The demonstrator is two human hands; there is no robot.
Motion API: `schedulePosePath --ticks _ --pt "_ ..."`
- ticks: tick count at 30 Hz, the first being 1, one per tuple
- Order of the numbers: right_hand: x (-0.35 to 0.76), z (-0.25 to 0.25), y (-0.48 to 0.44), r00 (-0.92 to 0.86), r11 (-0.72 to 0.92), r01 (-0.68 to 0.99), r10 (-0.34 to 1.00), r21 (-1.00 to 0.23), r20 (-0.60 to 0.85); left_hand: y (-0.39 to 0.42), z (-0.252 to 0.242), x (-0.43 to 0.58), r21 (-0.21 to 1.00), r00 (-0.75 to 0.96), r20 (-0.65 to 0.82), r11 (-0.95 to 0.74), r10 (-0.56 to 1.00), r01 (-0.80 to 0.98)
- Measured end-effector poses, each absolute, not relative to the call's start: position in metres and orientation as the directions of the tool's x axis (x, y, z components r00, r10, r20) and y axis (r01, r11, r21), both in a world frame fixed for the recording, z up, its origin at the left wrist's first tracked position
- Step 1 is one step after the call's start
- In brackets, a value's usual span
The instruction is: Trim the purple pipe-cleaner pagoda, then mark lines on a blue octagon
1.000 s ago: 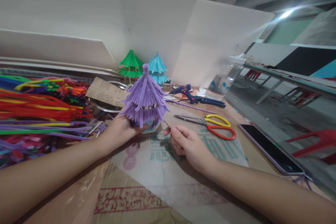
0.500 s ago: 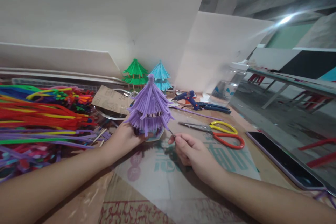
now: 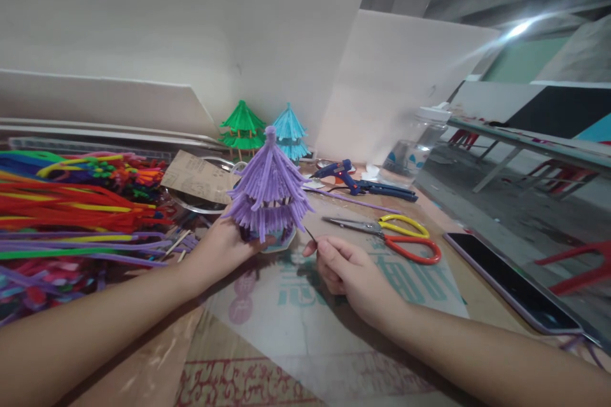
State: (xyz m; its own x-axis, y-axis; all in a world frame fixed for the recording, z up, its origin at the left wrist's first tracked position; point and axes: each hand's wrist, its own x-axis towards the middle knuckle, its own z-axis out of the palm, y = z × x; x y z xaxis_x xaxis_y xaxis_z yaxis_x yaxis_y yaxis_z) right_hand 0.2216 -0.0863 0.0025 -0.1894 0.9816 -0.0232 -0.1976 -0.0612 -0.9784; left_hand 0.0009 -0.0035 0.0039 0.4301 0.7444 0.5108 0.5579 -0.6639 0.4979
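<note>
Cardboard, printed and taped over, covers the worktable (image 3: 286,356), the largest thing in view. Along its left side spreads a broad heap of pipe cleaners (image 3: 71,210) in red, green, yellow and purple. A dark phone (image 3: 506,280) lies flat near the right edge.

In the middle is the purple pipe-cleaner pagoda (image 3: 268,187), two fringed roof tiers on a pale base plate, held low over the cardboard. The left hand (image 3: 224,248) cups its lower part, fingers curled around the base under the fringe. The right hand (image 3: 348,270) sits just beside the base, loosely fisted. Its thumb and forefinger pinch a thin dark wire (image 3: 310,234) (perhaps a stripped pipe-cleaner core; it is too fine to tell), whose tip points up toward the lower roof edge.

Beyond that hand lie the orange-and-yellow-handled scissors (image 3: 396,238), blades closed, and farther back a blue glue gun (image 3: 348,177). A green pagoda (image 3: 242,127) and a blue pagoda (image 3: 289,130) stand against the wall.

The likely trouble is at the fringe. The wire tip could snag a strand and bend it out of line, or a tighter squeeze by the left hand could crush the lower tier. The wire could also slip out of so small a pinch.
</note>
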Motion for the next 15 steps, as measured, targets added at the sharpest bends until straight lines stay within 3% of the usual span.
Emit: schedulePosePath --ticks 15 --pt "0.2207 0.0022 -0.0852 -0.208 -0.067 -0.182 0.978 -0.981 -0.028 -0.0039 0.0031 -0.0005 0.489 0.445 0.501 -0.667 0.742 0.561"
